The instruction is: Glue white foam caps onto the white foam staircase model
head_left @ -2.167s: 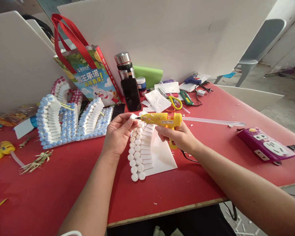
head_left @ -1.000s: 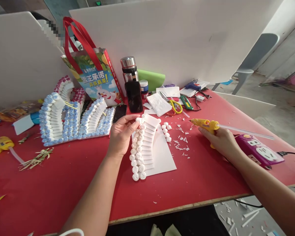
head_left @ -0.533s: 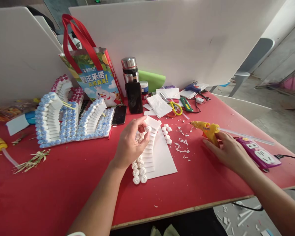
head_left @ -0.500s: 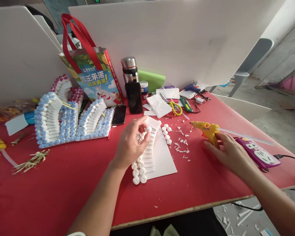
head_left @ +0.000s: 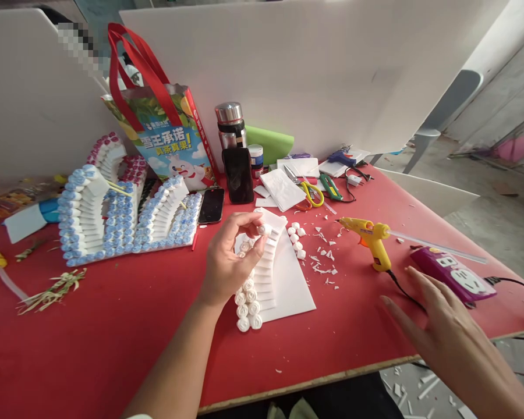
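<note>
Between thumb and forefinger, my left hand (head_left: pixel 233 253) pinches a small white rolled rosette (head_left: pixel 264 230). Just below it lies a white craft model (head_left: pixel 264 279), with curved pleated steps and rows of white rosettes (head_left: pixel 248 305) along its left side, on a white board (head_left: pixel 290 291). Part of the model is hidden by my hand. My right hand (head_left: pixel 436 320) is open with nothing in it, fingers spread over the table. Beyond its fingertips, a yellow hot glue gun (head_left: pixel 373 238) rests on the table with a clear glue stick in its back.
Loose white rosettes (head_left: pixel 296 238) and paper scraps (head_left: pixel 325 265) lie right of the board. A purple power strip (head_left: pixel 456 276) is at the right. Scissors (head_left: pixel 312 195), a utility knife (head_left: pixel 330 187), phones, a flask (head_left: pixel 230 125), a bag (head_left: pixel 170 139) and blue-white models (head_left: pixel 122 221) stand behind.
My right hand has let go of the glue gun and drawn back toward the lower right. My left hand stays nearly in place with the rosette.
</note>
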`<state>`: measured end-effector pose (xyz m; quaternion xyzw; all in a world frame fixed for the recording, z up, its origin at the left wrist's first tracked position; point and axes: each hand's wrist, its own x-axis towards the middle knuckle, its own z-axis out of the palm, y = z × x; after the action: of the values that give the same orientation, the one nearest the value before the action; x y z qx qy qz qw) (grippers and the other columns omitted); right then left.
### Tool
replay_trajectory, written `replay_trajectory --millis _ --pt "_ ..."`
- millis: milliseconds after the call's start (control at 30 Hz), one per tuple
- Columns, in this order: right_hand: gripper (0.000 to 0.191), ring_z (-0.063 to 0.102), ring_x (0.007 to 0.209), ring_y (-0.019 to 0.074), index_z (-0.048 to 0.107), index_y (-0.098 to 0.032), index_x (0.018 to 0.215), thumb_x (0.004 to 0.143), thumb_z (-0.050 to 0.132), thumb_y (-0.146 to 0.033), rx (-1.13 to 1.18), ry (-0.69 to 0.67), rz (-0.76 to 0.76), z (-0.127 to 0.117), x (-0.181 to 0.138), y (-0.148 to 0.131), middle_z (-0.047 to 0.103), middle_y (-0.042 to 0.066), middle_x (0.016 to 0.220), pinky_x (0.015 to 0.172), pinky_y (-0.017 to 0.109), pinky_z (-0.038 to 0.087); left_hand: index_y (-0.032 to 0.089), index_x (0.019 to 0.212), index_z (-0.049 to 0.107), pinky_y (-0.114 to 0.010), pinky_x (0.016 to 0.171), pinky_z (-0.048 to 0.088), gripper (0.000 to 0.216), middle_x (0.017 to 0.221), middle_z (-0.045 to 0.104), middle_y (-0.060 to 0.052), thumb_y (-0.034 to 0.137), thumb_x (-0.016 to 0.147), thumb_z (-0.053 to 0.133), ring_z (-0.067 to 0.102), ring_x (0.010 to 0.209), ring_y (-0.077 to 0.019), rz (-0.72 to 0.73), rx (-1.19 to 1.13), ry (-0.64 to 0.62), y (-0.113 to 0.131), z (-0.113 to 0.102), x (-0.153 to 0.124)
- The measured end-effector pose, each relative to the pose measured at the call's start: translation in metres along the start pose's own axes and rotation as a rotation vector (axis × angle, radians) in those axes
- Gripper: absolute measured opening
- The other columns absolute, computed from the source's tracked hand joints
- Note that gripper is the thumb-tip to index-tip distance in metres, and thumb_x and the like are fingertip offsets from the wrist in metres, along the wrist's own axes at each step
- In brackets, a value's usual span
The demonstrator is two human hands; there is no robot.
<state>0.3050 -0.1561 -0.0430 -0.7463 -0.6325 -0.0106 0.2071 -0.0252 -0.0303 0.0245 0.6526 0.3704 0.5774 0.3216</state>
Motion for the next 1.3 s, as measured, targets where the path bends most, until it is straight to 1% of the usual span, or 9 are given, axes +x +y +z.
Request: replay_trajectory --millis 200,300,367,467,600,833,1033,1133,1300 --pt "0.061 0.066 0.110 0.0386 0.054 -0.021 0.127 0.088 0.050 -0.068 0.015 -0.007 0.013 -0.015 0.001 0.000 0.066 0.018 0.122 0.087 0.051 0.056 0.023 0.113 0.070 -0.033 0.089 0.051 0.033 0.104 0.067 -0.006 0.015 0.082 0.075 0.062 0.093 -0.0179 -0.031 -0.169 -0.012 0.000 -0.003 0.002" --pt "0.047 0.071 0.078 0.0260 0.059 -0.025 0.116 0.087 0.058 -0.062 0.054 -0.050 -0.006 -0.020 -0.003 -0.009 0.070 0.010 0.112 0.063 0.037 0.057 0.022 0.114 0.069 -0.034 0.089 0.051 0.033 0.105 0.066 -0.007 0.013 0.083 0.074 0.062 0.095 -0.0184 0.044 -0.127 -0.025 -0.003 -0.003 0.001" --pt "0.036 0.070 0.073 0.0209 0.062 -0.027 0.110 0.090 0.059 -0.057 0.116 -0.052 -0.050 -0.021 -0.004 -0.023 0.071 0.006 0.110 0.054 0.030 0.054 0.022 0.114 0.069 -0.034 0.089 0.051 0.031 0.108 0.064 -0.008 0.012 0.084 0.071 0.061 0.096 -0.0184 0.079 -0.065 -0.041 -0.004 -0.003 0.000" --pt "0.023 0.069 0.087 0.0209 0.063 -0.027 0.105 0.094 0.058 -0.047 0.220 -0.015 -0.130 -0.021 -0.001 -0.053 0.070 0.006 0.109 0.056 0.027 0.054 0.023 0.112 0.069 -0.033 0.087 0.052 0.029 0.111 0.061 -0.008 0.011 0.086 0.069 0.059 0.093 -0.0170 0.114 0.064 -0.083 -0.004 -0.002 -0.001" --pt "0.014 0.065 0.091 0.0212 0.062 -0.025 0.108 0.097 0.057 -0.032 0.322 0.010 -0.277 -0.020 0.014 -0.092 0.067 0.007 0.105 0.075 0.032 0.055 0.022 0.112 0.067 -0.030 0.084 0.051 0.028 0.108 0.061 -0.006 0.010 0.087 0.067 0.059 0.090 -0.0150 0.176 0.209 -0.142 -0.004 -0.002 -0.001" --pt "0.025 0.062 0.089 0.0220 0.057 -0.019 0.120 0.096 0.059 -0.022 0.386 0.055 -0.499 -0.019 0.042 -0.142 0.064 0.010 0.104 0.077 0.035 0.052 0.020 0.099 0.061 -0.026 0.078 0.049 0.017 0.097 0.062 -0.002 0.016 0.086 0.071 0.057 0.082 -0.0124 0.202 0.358 -0.179 -0.003 -0.003 0.001" --pt "0.026 0.057 0.087 0.0241 0.053 -0.015 0.120 0.095 0.059 -0.019 0.334 0.110 -0.565 -0.002 0.062 -0.172 0.061 0.011 0.100 0.075 0.038 0.050 0.021 0.095 0.063 -0.024 0.071 0.047 0.010 0.085 0.062 0.001 0.026 0.089 0.070 0.055 0.072 -0.0107 -0.026 0.371 -0.068 0.002 0.002 -0.001" --pt "0.026 0.056 0.089 0.0254 0.053 -0.013 0.118 0.094 0.059 -0.016 0.302 0.180 -0.592 0.006 0.071 -0.182 0.061 0.013 0.101 0.075 0.039 0.049 0.021 0.093 0.065 -0.024 0.068 0.045 0.013 0.082 0.063 0.002 0.032 0.089 0.071 0.054 0.071 -0.0109 -0.171 0.286 -0.070 0.003 0.005 -0.002" --pt "0.009 0.054 0.084 0.0250 0.056 -0.015 0.103 0.094 0.055 -0.013 0.220 0.243 -0.595 0.014 0.080 -0.191 0.062 0.012 0.093 0.075 0.039 0.047 0.021 0.092 0.066 -0.025 0.068 0.046 0.017 0.080 0.061 0.001 0.036 0.089 0.071 0.054 0.072 -0.0121 -0.300 0.061 -0.063 0.002 0.011 -0.002"
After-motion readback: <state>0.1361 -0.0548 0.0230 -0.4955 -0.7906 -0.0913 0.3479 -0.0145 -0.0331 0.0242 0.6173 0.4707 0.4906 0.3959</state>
